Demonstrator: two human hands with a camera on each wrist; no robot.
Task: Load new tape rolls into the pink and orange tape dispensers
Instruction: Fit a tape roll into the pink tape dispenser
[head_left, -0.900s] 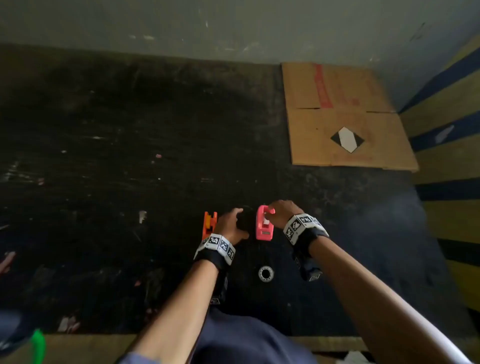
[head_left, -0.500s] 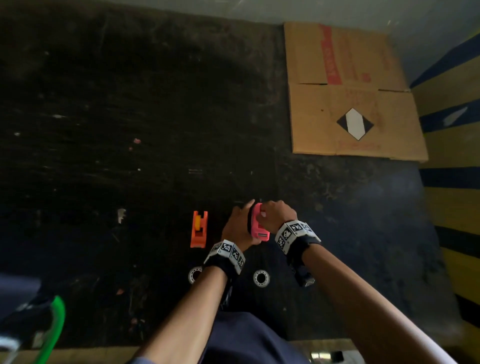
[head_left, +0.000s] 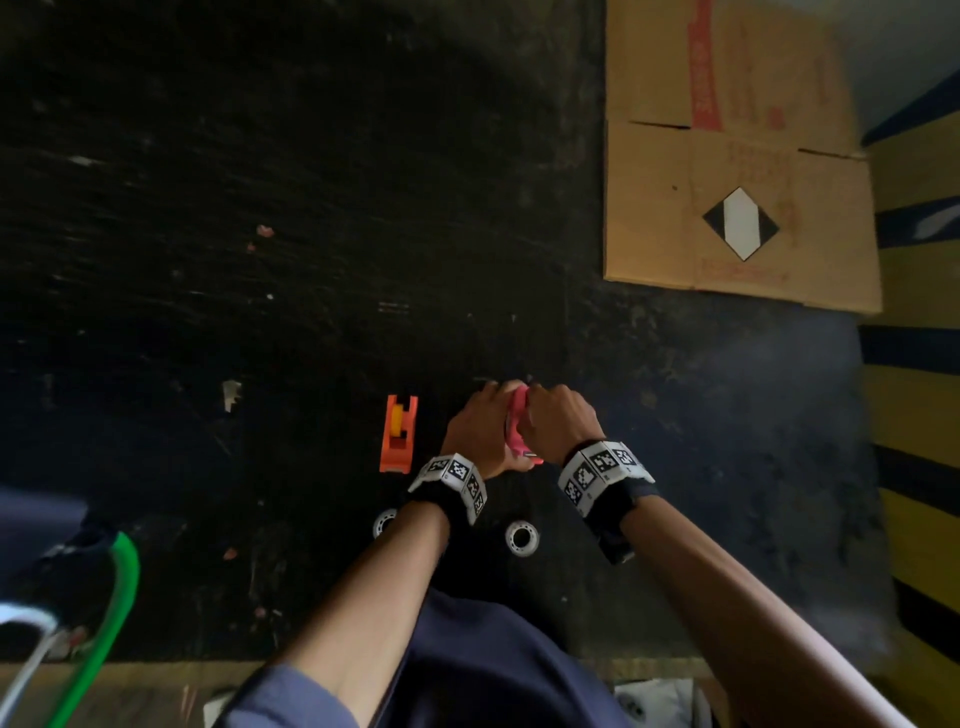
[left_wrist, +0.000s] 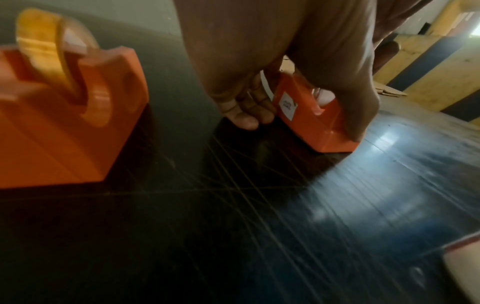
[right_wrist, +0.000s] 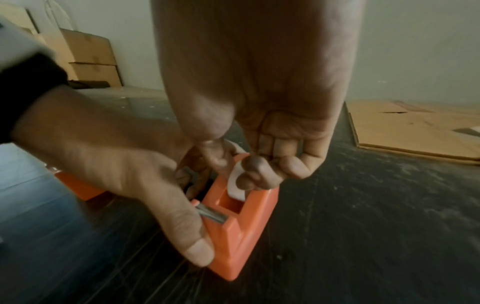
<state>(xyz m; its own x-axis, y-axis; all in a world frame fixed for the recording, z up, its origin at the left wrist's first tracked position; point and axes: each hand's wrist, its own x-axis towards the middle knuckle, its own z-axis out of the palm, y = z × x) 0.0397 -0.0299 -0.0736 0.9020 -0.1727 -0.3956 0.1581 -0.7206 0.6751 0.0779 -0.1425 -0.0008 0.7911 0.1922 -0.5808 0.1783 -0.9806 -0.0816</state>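
Pink dispenser (head_left: 519, 423) on dark floor (head_left: 260, 260), left hand (head_left: 480, 434) gripping its side, right hand (head_left: 558, 421) pinching white roll (right_wrist: 235, 185) into it. Orange dispenser (head_left: 397, 434) just left; 2 spare rolls (head_left: 522, 539) nearer.

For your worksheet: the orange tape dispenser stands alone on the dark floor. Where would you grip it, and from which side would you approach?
Grip the orange tape dispenser across its two flat side walls, coming from above. It stands upright, its sides are free, and the yellow roll fills the middle slot. The left hand is nearest, though now it grips the pink dispenser.
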